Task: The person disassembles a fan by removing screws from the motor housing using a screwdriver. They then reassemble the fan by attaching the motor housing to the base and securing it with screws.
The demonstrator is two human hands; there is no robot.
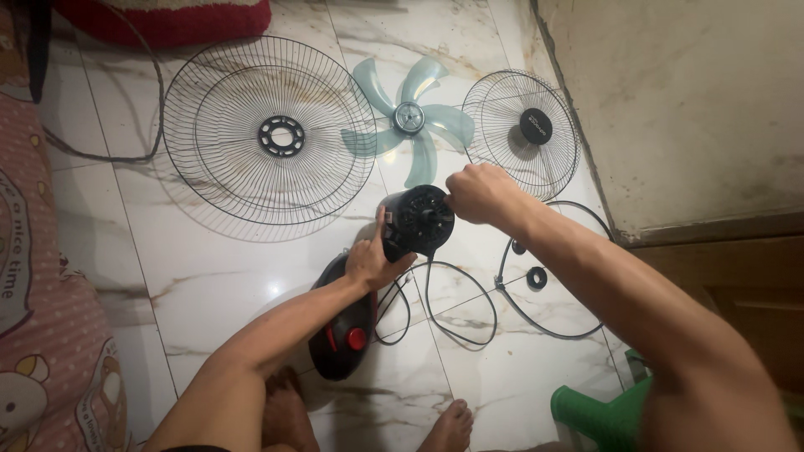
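A black fan motor housing (421, 219) stands on a black base with red buttons (342, 335) on the marble floor. My left hand (374, 258) grips the housing's left side. My right hand (479, 193) pinches at the housing's upper right edge, fingers closed on it. Beyond lie a large wire rear guard (270, 138), a pale teal fan blade (410, 119) and a smaller wire front guard (521, 130) with a black centre cap.
A black power cord (444, 314) loops on the floor beside a thin ring (512, 293) and a small black nut (537, 278). A green plastic stool (599, 414) sits at lower right, a wall at right, pink patterned bedding (42, 318) at left. My bare feet (448, 427) are below.
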